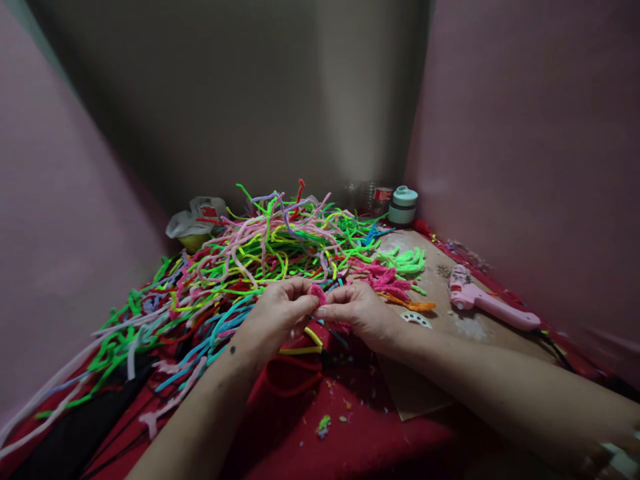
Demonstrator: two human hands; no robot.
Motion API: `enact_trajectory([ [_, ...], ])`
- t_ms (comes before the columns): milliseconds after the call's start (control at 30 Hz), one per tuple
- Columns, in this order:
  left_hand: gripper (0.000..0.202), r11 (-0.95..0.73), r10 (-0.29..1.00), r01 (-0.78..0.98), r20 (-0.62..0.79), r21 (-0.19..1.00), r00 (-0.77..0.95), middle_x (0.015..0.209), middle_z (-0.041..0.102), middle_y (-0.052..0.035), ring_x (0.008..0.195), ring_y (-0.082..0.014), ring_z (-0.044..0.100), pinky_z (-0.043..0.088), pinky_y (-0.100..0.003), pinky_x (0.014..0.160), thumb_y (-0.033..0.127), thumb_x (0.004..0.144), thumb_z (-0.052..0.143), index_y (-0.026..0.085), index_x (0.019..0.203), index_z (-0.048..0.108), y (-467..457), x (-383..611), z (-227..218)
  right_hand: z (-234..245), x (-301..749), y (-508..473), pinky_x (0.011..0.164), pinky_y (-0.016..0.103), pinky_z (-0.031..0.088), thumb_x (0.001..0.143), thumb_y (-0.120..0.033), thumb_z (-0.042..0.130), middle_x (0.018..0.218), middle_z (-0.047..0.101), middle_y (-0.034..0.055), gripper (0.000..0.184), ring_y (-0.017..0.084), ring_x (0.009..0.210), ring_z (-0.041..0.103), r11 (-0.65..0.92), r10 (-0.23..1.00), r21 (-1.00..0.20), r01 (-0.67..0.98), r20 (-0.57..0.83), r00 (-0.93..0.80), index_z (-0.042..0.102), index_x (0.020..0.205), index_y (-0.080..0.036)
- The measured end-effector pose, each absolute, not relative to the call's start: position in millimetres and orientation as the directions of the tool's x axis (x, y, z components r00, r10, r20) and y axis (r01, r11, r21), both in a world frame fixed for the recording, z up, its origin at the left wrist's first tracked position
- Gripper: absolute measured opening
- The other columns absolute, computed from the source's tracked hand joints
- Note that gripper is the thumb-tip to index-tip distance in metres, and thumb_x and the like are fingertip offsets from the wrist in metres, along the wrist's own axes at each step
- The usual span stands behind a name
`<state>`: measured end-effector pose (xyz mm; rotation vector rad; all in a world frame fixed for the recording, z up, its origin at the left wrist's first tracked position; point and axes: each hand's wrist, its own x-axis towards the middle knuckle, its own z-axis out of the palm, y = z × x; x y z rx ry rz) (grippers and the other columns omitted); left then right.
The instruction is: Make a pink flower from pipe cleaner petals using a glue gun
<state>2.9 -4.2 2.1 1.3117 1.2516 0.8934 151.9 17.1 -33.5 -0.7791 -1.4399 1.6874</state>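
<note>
Between my two hands is a short piece of dark pink pipe cleaner (319, 293), bent into a small curve. My left hand (286, 305) pinches it from the left with thumb and forefinger. From the right, the thumb and fingers of my right hand (353, 308) close on its other side. Just behind the hands rises a large tangled heap of pipe cleaners (270, 243) in green, pink, yellow, red and blue. Beyond my right hand lie a bunch of pink pipe cleaner pieces (383, 277) and a bright green bunch (404, 260).
A pink glue gun (493, 308) lies on a brown board (450, 337) at the right, its cord trailing off. Near it sits a white disc with holes (416, 320). At the back stand a mint-lidded container (403, 205) and a plastic bag (193, 220). Scraps dot the red cloth (350, 433).
</note>
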Motion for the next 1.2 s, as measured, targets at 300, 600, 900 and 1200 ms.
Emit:
enact_trajectory([
  [300, 0.014, 0.016, 0.994, 0.239, -0.042, 0.971, 0.103, 0.051, 0.045, 0.0066, 0.04, -0.0033, 0.034, 0.024, -0.017, 0.038, 0.027, 0.07, 0.059, 0.014, 0.072, 0.055, -5.0, 9.1, -0.7, -45.6, 152.2, 25.6, 0.049, 0.025, 0.019, 0.062, -0.026, 0.069, 0.047, 0.043, -0.0067, 0.021, 0.005, 0.045, 0.03, -0.097, 0.827, -0.975, -0.199, 0.032, -0.561, 0.055, 0.053, -0.013],
  [600, 0.006, -0.149, 0.988, 0.42, 0.151, 0.895, 0.028, 0.053, 0.048, 0.0054, 0.045, -0.0055, 0.039, 0.03, -0.016, 0.041, 0.016, 0.066, 0.05, 0.015, 0.069, 0.055, -4.0, 11.6, -9.7, -39.3, 153.4, 22.3, 0.048, 0.025, 0.017, 0.063, -0.027, 0.066, 0.045, 0.039, -0.0066, 0.023, 0.005, 0.045, 0.026, -0.078, 0.817, -0.987, -0.14, 0.018, -0.577, 0.052, 0.05, -0.013],
  [900, 0.006, -0.049, 0.996, 0.309, 0.024, 0.95, 0.084, 0.048, 0.043, 0.0075, 0.039, -0.0039, 0.033, 0.026, -0.016, 0.038, 0.021, 0.068, 0.055, 0.015, 0.067, 0.053, -3.5, 10.7, -5.7, -44.1, 154.1, 23.4, 0.049, 0.025, 0.018, 0.064, -0.023, 0.065, 0.048, 0.041, -0.006, 0.017, 0.005, 0.046, 0.027, -0.087, 0.799, -0.985, -0.147, 0.019, -0.602, 0.056, 0.054, -0.012],
  [1200, 0.014, 0.124, 0.967, 0.065, -0.136, 0.99, 0.217, 0.048, 0.047, 0.0064, 0.036, -0.0027, 0.034, 0.024, -0.015, 0.035, 0.026, 0.069, 0.063, 0.015, 0.069, 0.055, -2.2, 0.6, -4.9, -45.6, 153.3, 25.4, 0.049, 0.024, 0.022, 0.061, -0.025, 0.071, 0.052, 0.052, -0.0028, 0.016, 0.006, 0.046, 0.035, -0.187, 0.722, -0.96, -0.207, 0.009, -0.692, 0.067, 0.067, -0.01],
])
